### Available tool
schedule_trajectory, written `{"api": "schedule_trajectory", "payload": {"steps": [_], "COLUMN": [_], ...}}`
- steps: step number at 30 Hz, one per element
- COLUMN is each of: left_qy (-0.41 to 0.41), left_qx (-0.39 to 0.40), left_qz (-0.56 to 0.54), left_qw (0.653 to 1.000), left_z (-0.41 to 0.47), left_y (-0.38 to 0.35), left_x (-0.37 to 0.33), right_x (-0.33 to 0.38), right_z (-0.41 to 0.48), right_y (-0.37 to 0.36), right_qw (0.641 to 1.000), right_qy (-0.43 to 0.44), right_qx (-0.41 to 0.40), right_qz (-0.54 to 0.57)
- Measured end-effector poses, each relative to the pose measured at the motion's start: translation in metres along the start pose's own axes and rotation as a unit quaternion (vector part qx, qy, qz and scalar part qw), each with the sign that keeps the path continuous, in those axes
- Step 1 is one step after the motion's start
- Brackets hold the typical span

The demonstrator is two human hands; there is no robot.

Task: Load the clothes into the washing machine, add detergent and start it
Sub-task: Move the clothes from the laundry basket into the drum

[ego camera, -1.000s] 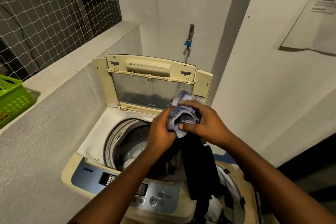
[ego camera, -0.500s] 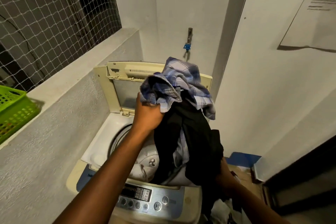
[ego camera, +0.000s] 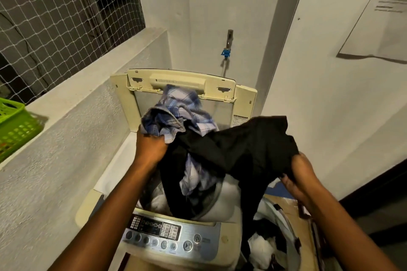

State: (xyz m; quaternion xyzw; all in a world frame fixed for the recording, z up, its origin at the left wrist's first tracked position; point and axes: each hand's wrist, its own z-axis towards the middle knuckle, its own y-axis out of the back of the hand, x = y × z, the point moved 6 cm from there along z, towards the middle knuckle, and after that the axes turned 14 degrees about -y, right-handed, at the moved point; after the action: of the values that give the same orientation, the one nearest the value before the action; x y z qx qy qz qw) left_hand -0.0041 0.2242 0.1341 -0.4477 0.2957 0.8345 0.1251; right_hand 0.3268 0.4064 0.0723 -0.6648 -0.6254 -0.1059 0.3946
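Note:
A cream top-loading washing machine stands with its lid raised against the wall. My left hand grips a blue plaid shirt above the drum opening. My right hand holds a black garment out to the right, over the machine's right edge. The two pieces hang tangled together, and their lower ends drop into the drum, where pale cloth lies. The control panel with round buttons faces me at the front.
A container with dark and white laundry sits low on the right of the machine. A green basket rests on the ledge at the left, under a netted window. A blue tap is on the back wall.
My right hand has come up from below and pulled the black garment out to the right. My left hand has lowered the plaid shirt slightly toward the drum.

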Motion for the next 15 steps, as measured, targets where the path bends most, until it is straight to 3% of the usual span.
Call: {"api": "schedule_trajectory", "payload": {"steps": [3,6,8,12,15], "left_qy": [0.049,0.081,0.104,0.226,0.151], "left_qx": [0.042,0.011,0.036,0.031,0.064], "left_qz": [0.021,-0.006,0.006,-0.018,-0.049], "left_qw": [0.998,0.997,0.994,0.973,0.985], "left_z": [-0.017,-0.029,-0.037,-0.051,-0.045], "left_y": [-0.009,-0.012,-0.019,-0.019,-0.025], "left_x": [0.018,0.027,0.034,0.053,0.038], "right_x": [0.030,0.044,0.049,0.049,0.045], "right_z": [-0.033,-0.057,-0.081,-0.101,-0.109], "right_y": [-0.053,-0.102,-0.143,-0.209,-0.244], "right_qw": [0.993,0.977,0.959,0.939,0.932], "right_qy": [0.025,0.023,0.028,0.037,0.036], "right_qx": [0.115,0.206,0.280,0.343,0.361], "right_qz": [0.030,0.044,0.037,0.006,-0.005]}}
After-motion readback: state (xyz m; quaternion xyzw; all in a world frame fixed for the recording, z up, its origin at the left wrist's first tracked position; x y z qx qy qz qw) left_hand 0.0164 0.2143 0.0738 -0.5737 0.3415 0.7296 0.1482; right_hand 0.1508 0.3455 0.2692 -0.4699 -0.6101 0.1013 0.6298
